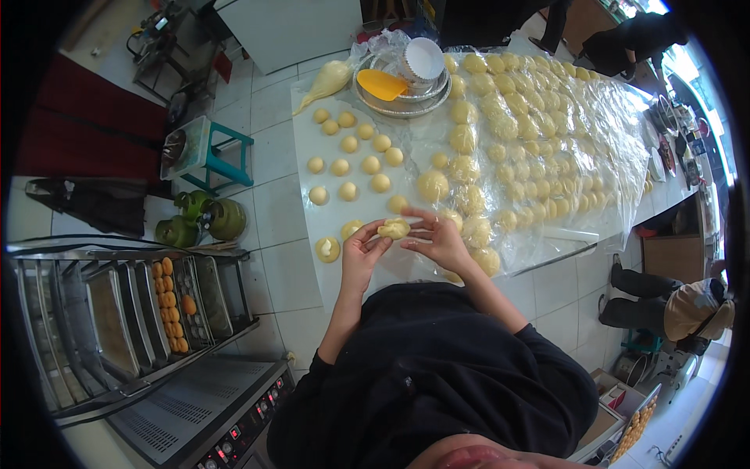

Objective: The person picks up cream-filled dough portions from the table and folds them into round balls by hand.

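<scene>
In front of my chest my left hand (365, 247) pinches a pale yellow dough piece (394, 227), which looks partly folded. My right hand (440, 244) is beside it with fingers spread and stretched toward the dough; I cannot tell if the fingertips touch it. To the left of my left hand lies a flattened dough round (328, 250) with a white dab of filling on top. Another dough piece (351, 229) is partly behind my left hand. Several small dough balls (348, 191) sit spaced out on the white table (312, 285).
Larger dough balls (464, 139) under clear plastic sheeting (547, 133) cover the table's right side. At the back are a piping bag (328, 82), an orange scraper (381, 84) and paper cups (423, 59) on metal pans. A tray rack (101, 313) stands at left; a person (664, 309) stands at right.
</scene>
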Action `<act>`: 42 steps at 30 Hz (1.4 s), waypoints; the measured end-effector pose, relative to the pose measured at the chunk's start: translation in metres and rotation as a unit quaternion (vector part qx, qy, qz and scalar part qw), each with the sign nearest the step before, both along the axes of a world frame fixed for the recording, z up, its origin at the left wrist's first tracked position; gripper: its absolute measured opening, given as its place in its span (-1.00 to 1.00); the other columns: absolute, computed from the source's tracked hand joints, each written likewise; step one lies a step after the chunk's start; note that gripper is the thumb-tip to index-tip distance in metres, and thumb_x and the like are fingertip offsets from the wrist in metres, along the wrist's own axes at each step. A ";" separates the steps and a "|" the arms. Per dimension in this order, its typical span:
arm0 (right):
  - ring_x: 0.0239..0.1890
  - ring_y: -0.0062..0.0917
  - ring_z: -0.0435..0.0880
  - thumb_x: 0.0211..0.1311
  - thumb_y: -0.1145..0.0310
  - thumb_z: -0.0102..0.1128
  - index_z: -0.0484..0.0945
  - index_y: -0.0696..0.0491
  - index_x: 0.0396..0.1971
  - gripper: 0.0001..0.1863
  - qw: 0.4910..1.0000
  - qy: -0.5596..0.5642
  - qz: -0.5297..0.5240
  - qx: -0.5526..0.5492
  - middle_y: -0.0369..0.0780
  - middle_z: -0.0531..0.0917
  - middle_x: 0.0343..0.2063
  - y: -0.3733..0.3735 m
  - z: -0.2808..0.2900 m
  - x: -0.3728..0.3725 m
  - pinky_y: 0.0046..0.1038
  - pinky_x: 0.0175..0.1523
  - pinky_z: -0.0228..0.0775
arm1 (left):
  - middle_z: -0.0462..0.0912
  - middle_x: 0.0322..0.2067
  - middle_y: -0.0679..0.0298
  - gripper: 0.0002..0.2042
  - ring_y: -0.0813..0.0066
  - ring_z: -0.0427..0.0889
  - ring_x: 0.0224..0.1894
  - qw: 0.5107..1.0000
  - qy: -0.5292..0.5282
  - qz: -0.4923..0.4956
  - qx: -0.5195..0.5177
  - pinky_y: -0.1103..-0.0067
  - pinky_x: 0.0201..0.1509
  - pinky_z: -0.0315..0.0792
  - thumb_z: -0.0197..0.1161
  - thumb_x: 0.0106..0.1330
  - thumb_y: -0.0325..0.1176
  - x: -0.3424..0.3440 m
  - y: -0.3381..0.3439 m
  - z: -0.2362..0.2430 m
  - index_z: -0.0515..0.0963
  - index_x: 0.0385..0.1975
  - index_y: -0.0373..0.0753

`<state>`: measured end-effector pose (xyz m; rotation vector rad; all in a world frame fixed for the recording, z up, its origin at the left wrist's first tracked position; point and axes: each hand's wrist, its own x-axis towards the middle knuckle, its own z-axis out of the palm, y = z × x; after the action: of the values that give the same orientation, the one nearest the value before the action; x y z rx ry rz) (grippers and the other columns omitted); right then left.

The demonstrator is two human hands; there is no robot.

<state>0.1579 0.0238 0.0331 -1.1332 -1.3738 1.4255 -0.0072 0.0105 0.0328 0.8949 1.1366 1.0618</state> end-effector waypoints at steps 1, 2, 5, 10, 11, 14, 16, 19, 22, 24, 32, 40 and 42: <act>-0.33 -0.54 0.58 -0.07 0.51 0.19 0.35 0.12 -0.08 -0.54 1.000 0.000 -0.001 0.000 -0.20 0.60 -0.44 0.000 -0.003 0.003 -0.55 -0.27 0.43 | 0.49 -0.20 0.14 -0.65 0.51 0.52 -0.21 1.000 0.000 -0.001 0.000 0.71 -0.17 0.40 0.17 0.03 -0.58 0.000 -0.002 0.000 0.39 -0.12 -0.38; -0.37 -0.58 0.58 -0.10 0.51 0.22 0.42 0.16 -0.17 -0.61 1.000 -0.011 -0.002 -0.030 -0.20 0.59 -0.47 0.001 -0.005 0.006 -0.58 -0.29 0.43 | 0.51 -0.23 0.14 -0.68 0.51 0.52 -0.23 0.999 -0.045 -0.017 -0.012 0.70 -0.17 0.41 0.17 0.04 -0.58 0.001 -0.003 0.000 0.41 -0.15 -0.38; -0.43 -0.62 0.58 -0.12 0.52 0.24 0.52 0.19 -0.33 -0.74 0.998 -0.040 -0.011 -0.048 -0.20 0.59 -0.52 0.002 -0.004 0.010 -0.61 -0.33 0.44 | 0.54 -0.30 0.16 -0.70 0.52 0.54 -0.28 0.999 0.031 -0.043 -0.007 0.72 -0.20 0.41 0.15 0.05 -0.59 -0.001 -0.003 -0.003 0.42 -0.16 -0.39; -0.53 -0.48 0.58 -0.11 0.58 0.12 0.55 0.17 -0.42 -0.83 0.973 -0.208 -0.057 0.085 -0.15 0.58 -0.48 -0.001 -0.017 0.006 -0.52 -0.38 0.43 | 0.58 -0.39 0.17 -0.68 0.54 0.57 -0.34 0.954 0.272 0.013 0.127 0.72 -0.29 0.41 0.11 0.06 -0.61 0.010 -0.009 -0.016 0.39 -0.13 -0.41; -0.48 -0.43 0.58 -0.14 0.60 0.10 0.55 0.16 -0.39 -0.79 0.971 -0.213 -0.059 0.088 -0.14 0.57 -0.43 -0.004 -0.020 0.004 -0.51 -0.34 0.43 | 0.58 -0.42 0.13 -0.66 0.52 0.58 -0.36 0.937 0.314 0.003 0.155 0.70 -0.32 0.41 0.11 0.05 -0.61 0.017 -0.010 -0.020 0.38 -0.11 -0.41; -0.28 -0.28 0.51 -0.23 0.62 0.04 0.52 0.13 -0.32 -0.67 0.951 -0.271 -0.047 0.143 -0.13 0.49 -0.25 -0.015 -0.005 -0.011 -0.44 -0.17 0.37 | 0.54 -0.39 -0.03 -0.53 0.26 0.58 -0.35 0.924 0.354 -0.062 0.133 0.56 -0.32 0.41 0.01 0.06 -0.63 0.024 -0.017 -0.029 0.19 0.04 -0.40; -0.25 -0.30 0.51 -0.21 0.62 0.06 0.52 0.12 -0.32 -0.68 0.913 -0.364 0.011 0.182 -0.13 0.47 -0.20 -0.018 0.007 -0.023 -0.44 -0.18 0.36 | 0.49 -0.32 -0.10 -0.44 0.04 0.52 -0.30 0.875 0.429 -0.086 0.208 0.44 -0.26 0.39 -0.07 0.09 -0.62 0.026 -0.024 -0.060 -0.04 0.14 -0.34; -0.33 -0.33 0.54 -0.19 0.62 0.09 0.54 0.12 -0.36 -0.73 0.939 -0.320 -0.016 0.121 -0.15 0.52 -0.31 -0.017 0.006 -0.016 -0.46 -0.24 0.39 | 0.40 -0.17 -0.14 -0.40 -0.08 0.44 -0.21 0.893 0.388 -0.112 0.198 0.39 -0.20 0.36 -0.13 0.11 -0.60 0.032 -0.028 -0.052 -0.16 0.18 -0.25; -0.44 -0.33 0.56 -0.17 0.60 0.11 0.56 0.11 -0.42 -0.79 0.941 -0.294 -0.021 0.168 -0.18 0.56 -0.47 -0.014 0.015 -0.004 -0.48 -0.31 0.41 | 0.33 -0.05 -0.07 -0.42 0.03 0.43 -0.12 0.907 0.381 -0.123 0.131 0.41 -0.17 0.37 -0.06 0.12 -0.58 0.030 -0.021 -0.004 -0.07 0.17 -0.20; -0.50 -0.44 0.58 -0.09 0.58 0.11 0.56 0.15 -0.48 -0.88 0.933 -0.325 -0.036 0.150 -0.23 0.58 -0.56 -0.007 0.014 -0.004 -0.53 -0.36 0.43 | 0.38 -0.06 0.04 -0.46 0.20 0.44 -0.08 0.942 0.297 0.019 0.155 0.41 -0.17 0.39 0.06 0.08 -0.54 0.021 -0.014 -0.002 0.10 0.12 -0.22; -0.40 -0.61 0.57 0.08 0.45 0.08 0.48 0.26 -0.36 -0.81 0.995 0.046 -0.079 -0.045 -0.21 0.58 -0.49 0.006 -0.022 0.031 -0.60 -0.27 0.45 | 0.46 -0.19 0.18 -0.71 0.39 0.44 -0.13 0.750 -0.154 -0.583 0.273 0.55 -0.07 0.30 0.21 0.01 -0.39 0.025 -0.010 0.096 0.39 -0.26 -0.34; -0.43 -0.60 0.58 -0.04 0.42 0.15 0.53 0.20 -0.41 -0.81 0.993 0.064 -0.097 -0.027 -0.24 0.60 -0.52 -0.007 -0.024 0.039 -0.58 -0.32 0.38 | 0.39 -0.30 0.31 -0.59 0.74 0.33 -0.25 0.791 -0.324 -0.513 -0.081 0.80 -0.19 0.19 -0.03 0.21 -0.12 0.048 -0.017 0.182 0.20 -0.15 -0.38; -0.43 -0.60 0.57 -0.04 0.42 0.15 0.53 0.20 -0.42 -0.81 0.993 0.062 -0.087 -0.045 -0.24 0.59 -0.51 -0.014 -0.013 0.032 -0.58 -0.31 0.38 | 0.36 -0.25 0.25 -0.51 0.68 0.33 -0.19 0.707 -0.453 -0.542 -0.027 0.76 -0.12 0.18 -0.06 0.21 -0.06 0.057 -0.037 0.183 0.14 -0.11 -0.42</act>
<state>0.1900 0.0094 0.0201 -1.1709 -1.1071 1.4182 0.0502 -0.0264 0.2155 0.6528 -0.2688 0.3121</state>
